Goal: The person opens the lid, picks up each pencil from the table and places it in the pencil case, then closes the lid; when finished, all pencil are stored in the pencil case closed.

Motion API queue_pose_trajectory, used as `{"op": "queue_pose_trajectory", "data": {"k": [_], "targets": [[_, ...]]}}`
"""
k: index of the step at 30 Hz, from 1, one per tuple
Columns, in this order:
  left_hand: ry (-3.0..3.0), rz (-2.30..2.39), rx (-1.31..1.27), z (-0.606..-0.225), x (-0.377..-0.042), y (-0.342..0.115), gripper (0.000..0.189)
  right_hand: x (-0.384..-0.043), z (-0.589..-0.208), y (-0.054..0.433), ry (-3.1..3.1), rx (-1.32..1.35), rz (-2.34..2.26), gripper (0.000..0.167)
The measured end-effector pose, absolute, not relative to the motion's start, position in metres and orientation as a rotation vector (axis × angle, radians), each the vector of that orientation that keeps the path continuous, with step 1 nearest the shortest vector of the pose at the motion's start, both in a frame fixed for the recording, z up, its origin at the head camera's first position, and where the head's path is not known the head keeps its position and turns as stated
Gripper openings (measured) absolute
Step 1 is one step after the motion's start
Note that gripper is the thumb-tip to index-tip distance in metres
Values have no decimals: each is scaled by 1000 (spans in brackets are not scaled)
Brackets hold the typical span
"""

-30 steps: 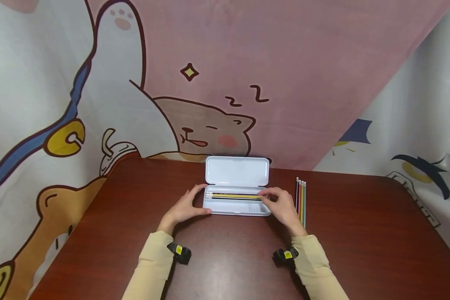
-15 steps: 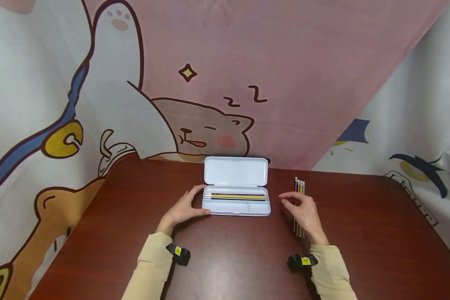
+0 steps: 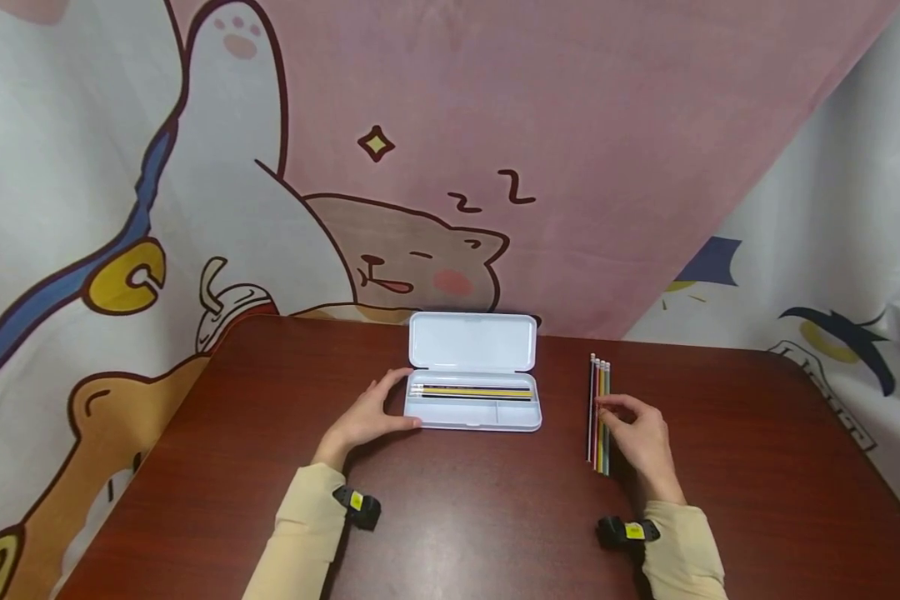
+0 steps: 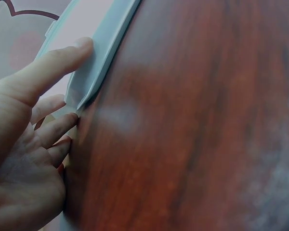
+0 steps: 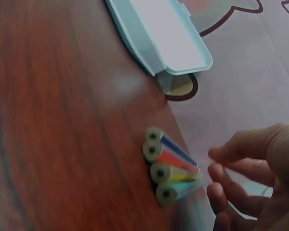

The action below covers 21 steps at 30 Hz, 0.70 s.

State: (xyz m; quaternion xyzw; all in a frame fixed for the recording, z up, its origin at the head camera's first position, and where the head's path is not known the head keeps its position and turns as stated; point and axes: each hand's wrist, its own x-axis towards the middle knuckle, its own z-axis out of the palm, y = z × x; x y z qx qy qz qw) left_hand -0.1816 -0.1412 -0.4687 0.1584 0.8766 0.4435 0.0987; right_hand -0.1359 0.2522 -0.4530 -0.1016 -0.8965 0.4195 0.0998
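A white pencil case point(image 3: 459, 413) stands with its lid up, and a few pencils point(image 3: 480, 392), one of them yellow, lie in its back compartment. My left hand point(image 3: 363, 419) holds the case's left end, thumb at the front corner and fingers at the back corner. In the left wrist view its thumb point(image 4: 62, 62) lies against the case wall. My right hand point(image 3: 641, 433) hovers at a row of several pencils point(image 3: 591, 408) right of the case. In the right wrist view its fingers are slightly bent beside the dark, red, yellow and teal pencils point(image 5: 176, 161), gripping none.
The dark red-brown wooden table point(image 3: 450, 517) reaches back to a cartoon-printed cloth point(image 3: 600, 167). The raised lid point(image 3: 472, 342) stands close to that cloth. A small front compartment point(image 3: 517, 413) sits at the case's right end.
My right hand has left the pencils inside the case and moved right, over to the row on the table. My left hand stays at the case.
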Motion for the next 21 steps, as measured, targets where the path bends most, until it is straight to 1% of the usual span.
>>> {"op": "queue_pose_trajectory", "data": {"k": [7,14,21], "targets": [[2601,1289,449,-466,-179,-138,84,-135,-460,258,-2663,-397,1105,21],[2622,1277,460,-466,-179,-139,84,-141,-459,258,-2745,-455,1076,28],[2650,1245,470,-464,-181,-137,85,-147,-459,259,-2758,-555,1006,28]]}}
